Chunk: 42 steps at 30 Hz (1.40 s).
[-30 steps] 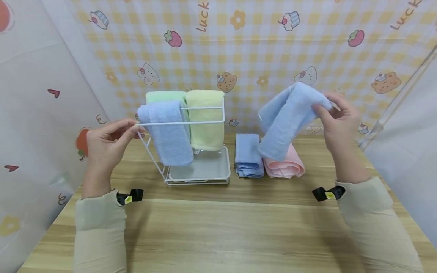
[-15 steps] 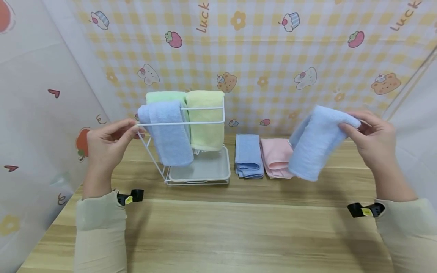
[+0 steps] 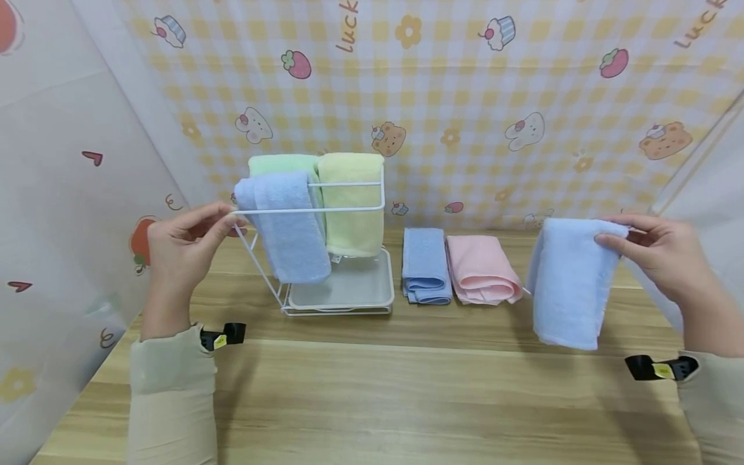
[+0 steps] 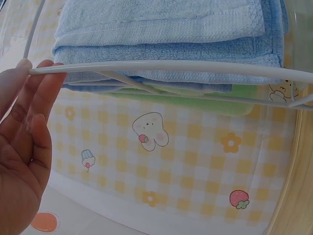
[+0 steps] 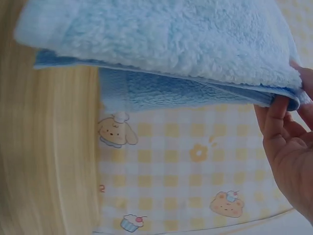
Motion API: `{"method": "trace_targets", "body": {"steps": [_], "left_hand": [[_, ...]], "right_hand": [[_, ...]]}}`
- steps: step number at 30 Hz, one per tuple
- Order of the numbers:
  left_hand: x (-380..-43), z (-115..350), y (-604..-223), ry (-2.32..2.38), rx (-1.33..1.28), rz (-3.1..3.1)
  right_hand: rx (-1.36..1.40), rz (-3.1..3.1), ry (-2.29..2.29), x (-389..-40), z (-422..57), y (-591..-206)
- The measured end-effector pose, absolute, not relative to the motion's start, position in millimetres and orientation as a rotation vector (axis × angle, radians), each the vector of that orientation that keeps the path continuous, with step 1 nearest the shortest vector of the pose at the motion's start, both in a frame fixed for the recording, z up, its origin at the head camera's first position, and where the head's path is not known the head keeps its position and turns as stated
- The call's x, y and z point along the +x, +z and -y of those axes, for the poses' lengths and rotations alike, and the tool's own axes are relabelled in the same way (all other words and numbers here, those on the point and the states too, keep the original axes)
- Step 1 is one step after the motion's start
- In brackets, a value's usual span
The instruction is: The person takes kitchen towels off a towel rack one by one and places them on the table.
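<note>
A pale wood-grain counter [image 3: 372, 400] spreads out under my arms, its boards running side to side. Behind it hangs a yellow-and-white checked cloth backdrop [image 3: 430, 84] printed with bears, rabbits, cupcakes, strawberries and flowers; to my left is a white sheet [image 3: 52, 213] with small red hearts. On the counter stands a white wire rack [image 3: 349, 209] above a shallow grey tray [image 3: 349, 290], with a light blue terry towel [image 3: 290, 232], a mint green towel [image 3: 279, 165] and a yellow towel [image 3: 354, 223] draped on it. To its right lie a folded darker blue cloth [image 3: 423, 252] and, just beside that, a folded pink cloth [image 3: 479, 258].

My left hand [image 3: 186, 245] is raised at the rack, thumb and fingers pinching the front left corner of its top frame. My right hand [image 3: 671, 258] reaches in from the right, thumb in front and fingers behind, pinching the upper right edge of a doubled, fluffy pale blue towel [image 3: 572, 284], which hangs down right of the pink cloth.

The backdrop reads "luck" in brown, twice. A small white tag [image 3: 336, 259] by the yellow towel and the yellow stickers [image 3: 219, 340] on my wrist cameras are too small to read.
</note>
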<state>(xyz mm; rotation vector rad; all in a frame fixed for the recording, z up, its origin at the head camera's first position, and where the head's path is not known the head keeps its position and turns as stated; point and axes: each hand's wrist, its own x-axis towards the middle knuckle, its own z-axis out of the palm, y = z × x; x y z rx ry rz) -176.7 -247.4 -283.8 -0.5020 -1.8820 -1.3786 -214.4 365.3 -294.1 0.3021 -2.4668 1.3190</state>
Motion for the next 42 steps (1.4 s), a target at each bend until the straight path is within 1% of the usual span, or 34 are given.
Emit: {"method": "trace_targets", "body": {"steps": [4, 11, 20, 32, 39, 42], "left_hand": [[-176, 248, -283, -1.378, -0.497, 1.88], [-175, 247, -282, -1.379, -0.519, 1.879], [-174, 246, -282, -1.359, -0.513, 1.893], [-172, 247, -282, -1.307, -0.489, 1.93], [-172, 248, -282, -1.292, -0.492, 1.938], [-172, 248, -283, -1.28, -0.491, 1.953]], "right_hand": [[0.292, 2.621, 1.337, -224, -369, -302], [0.34, 2.764, 1.363, -247, -372, -327], [0.148, 2.919, 1.226, -274, -369, -346], [0.066, 2.858, 1.253, -298, -360, -359], [-0.045, 2.794, 1.298, -309, -355, -373], [-0.03, 2.729, 1.348, -313, -353, -380]]}}
